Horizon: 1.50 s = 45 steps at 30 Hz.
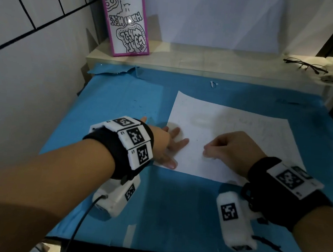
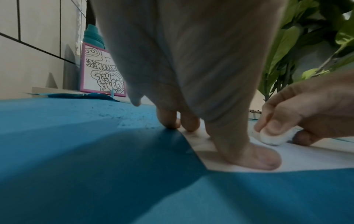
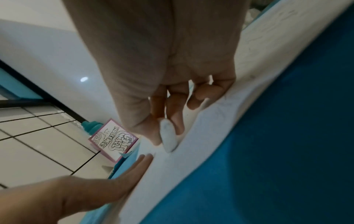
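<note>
A white sheet of paper (image 1: 231, 136) with faint pencil marks lies on a blue table cover (image 1: 123, 101). My left hand (image 1: 170, 144) lies flat with straight fingers on the sheet's left edge, thumb (image 2: 254, 157) pressing near the corner. My right hand (image 1: 230, 148) pinches a small white eraser (image 2: 273, 137) between thumb and fingers, its end touching the paper (image 3: 210, 136). In the right wrist view the eraser (image 3: 168, 136) sticks out below the thumb, with the left hand's fingers (image 3: 134, 168) flat beside it. The eraser is hidden in the head view.
A pink-framed doodle picture (image 1: 126, 22) leans on a pale shelf (image 1: 208, 62) behind the cover, a teal bottle (image 2: 93, 36) behind it. Black eyeglasses (image 1: 305, 66) lie at the shelf's right. A green plant (image 2: 306, 45) stands at the far right. A tiled wall (image 1: 28, 31) runs along the left.
</note>
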Tool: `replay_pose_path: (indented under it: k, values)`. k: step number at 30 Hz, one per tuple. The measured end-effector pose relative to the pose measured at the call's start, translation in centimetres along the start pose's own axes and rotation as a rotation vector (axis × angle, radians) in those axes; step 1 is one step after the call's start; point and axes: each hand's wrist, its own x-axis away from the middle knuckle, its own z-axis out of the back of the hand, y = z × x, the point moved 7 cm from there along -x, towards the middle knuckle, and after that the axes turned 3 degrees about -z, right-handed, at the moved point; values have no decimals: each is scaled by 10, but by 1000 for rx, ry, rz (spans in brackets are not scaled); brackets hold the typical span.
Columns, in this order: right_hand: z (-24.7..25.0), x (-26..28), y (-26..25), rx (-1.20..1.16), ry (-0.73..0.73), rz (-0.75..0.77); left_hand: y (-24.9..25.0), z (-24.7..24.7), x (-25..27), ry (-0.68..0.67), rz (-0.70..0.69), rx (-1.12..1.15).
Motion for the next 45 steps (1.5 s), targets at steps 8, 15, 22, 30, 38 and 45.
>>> replay_pose_path:
  k: [8, 15, 22, 30, 38, 45]
  values:
    - [2, 1, 4, 14, -57, -19, -1, 0, 1, -14, 6, 2]
    - [-1, 3, 1, -7, -40, 6, 1, 0, 0, -34, 15, -42]
    - [-1, 3, 3, -18, -56, 18, 2, 0, 4, -33, -4, -21]
    - [16, 5, 51, -800, 167, -177, 76, 9, 22, 105, -236, -24]
    - [14, 1, 52, -750, 162, -93, 22, 36, -3, 203, 147, 29]
    - [20, 4, 32, -156, 88, 83, 64, 31, -37, 99, -189, 91]
